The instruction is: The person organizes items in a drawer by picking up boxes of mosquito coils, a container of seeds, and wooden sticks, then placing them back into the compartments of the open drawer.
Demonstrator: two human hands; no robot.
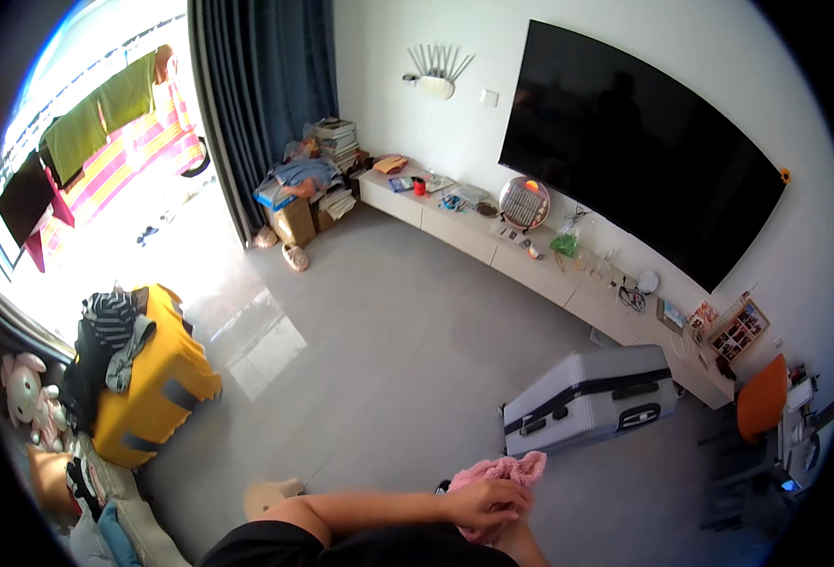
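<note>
A pink, fluffy cloth (523, 467), perhaps a towel, is bunched up in front of my body at the lower edge of the view. My left hand (481, 502) reaches across from the left, its fingers curled against the cloth. From below, my right hand (519, 542) meets it, showing only around the wrist; its fingers are hidden behind the left hand and the cloth. Just beyond the cloth, a silver-grey suitcase (582, 402) with a black strap lies on its side on the floor.
At left stands a yellow-covered piece (167, 378) with clothes draped on it, beside a plush toy (26, 387). A long low cabinet (474, 241) carries many small items under a large television (639, 142). Boxes and books (332, 142) are piled by the curtain; an orange chair (762, 399) stands right.
</note>
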